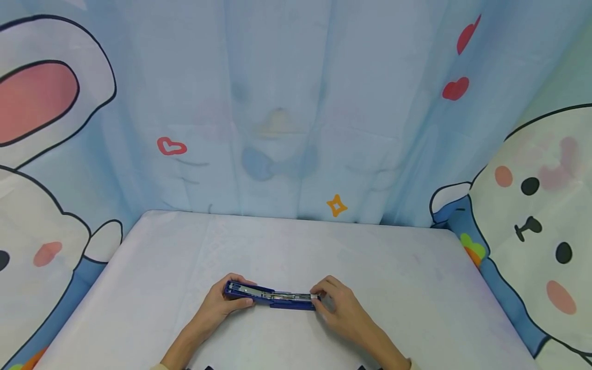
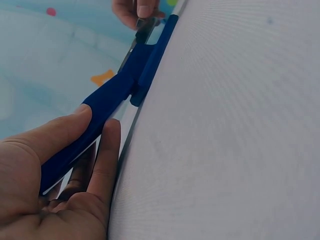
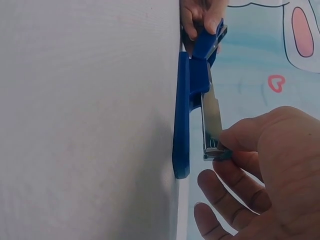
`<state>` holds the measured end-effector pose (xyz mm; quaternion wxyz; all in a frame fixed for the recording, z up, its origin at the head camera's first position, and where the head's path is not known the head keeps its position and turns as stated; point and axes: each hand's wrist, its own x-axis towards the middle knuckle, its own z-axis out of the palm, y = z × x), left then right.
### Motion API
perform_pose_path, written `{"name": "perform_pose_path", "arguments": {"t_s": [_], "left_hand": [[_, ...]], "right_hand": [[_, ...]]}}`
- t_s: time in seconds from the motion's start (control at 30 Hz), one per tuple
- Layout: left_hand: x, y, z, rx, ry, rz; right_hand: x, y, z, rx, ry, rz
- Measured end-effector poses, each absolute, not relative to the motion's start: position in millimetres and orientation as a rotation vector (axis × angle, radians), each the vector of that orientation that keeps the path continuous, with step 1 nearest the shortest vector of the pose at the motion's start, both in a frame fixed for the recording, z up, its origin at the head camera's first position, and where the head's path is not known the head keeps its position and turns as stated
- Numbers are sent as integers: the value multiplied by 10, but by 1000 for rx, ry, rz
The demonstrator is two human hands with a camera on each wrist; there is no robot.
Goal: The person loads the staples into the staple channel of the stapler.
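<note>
Grasps the folded-back cover [image 1: 242,291], at the opened-out blue stapler's [image 1: 272,297] left end, in the left grip [image 1: 220,303], with the thumb on the near side and fingers beyond. Pinches the metal magazine's [image 1: 296,296] free end, at the stapler's right, between thumb and fingertip of the right grip [image 1: 341,304]. Lies lengthwise from one grip to the other, touching both, with the blue base [image 1: 292,306] low over or on the white worktop [image 1: 287,252]; contact hard to tell. Shows, beyond the stapler, a pale blue curtain [image 1: 277,67] with an orange star [image 1: 336,205].
</note>
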<state>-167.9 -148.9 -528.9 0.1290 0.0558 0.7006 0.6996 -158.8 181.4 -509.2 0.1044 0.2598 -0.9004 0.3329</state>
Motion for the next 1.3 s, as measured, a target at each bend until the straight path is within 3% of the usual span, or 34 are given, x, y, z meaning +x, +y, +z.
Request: {"name": "perform_pose_path", "arguments": {"t_s": [1.3], "left_hand": [[-1686,-1494,-5307,158,2008,2044]], "right_hand": [[-1592,1825,-5109,747,-2670,1033]]}}
